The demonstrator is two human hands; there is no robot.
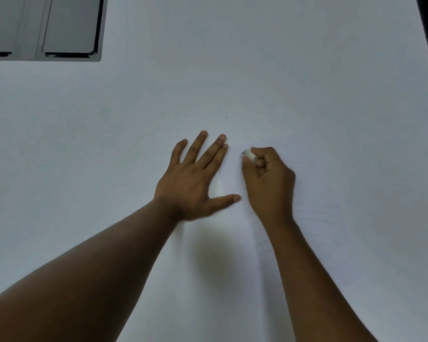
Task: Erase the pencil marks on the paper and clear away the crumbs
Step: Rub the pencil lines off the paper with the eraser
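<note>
- Right hand (267,178) had fingers curled tight round a white eraser (249,154), tip down on the paper (307,119).
- Left hand (193,178) lay flat just beside it, fingers straight and spread, thumb out.
- Faint pencil marks (319,215) showed right of the right wrist.
- Dark speck (226,117) lay above the hands.
- Grey tray (69,28) sat far left.

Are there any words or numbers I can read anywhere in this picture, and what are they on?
None can be read.
paper: no words, only faint pencil lines near the right forearm, too pale to make out as letters.
eraser held in the right hand: no label visible.
dark panel at the top left: no text visible.
</note>
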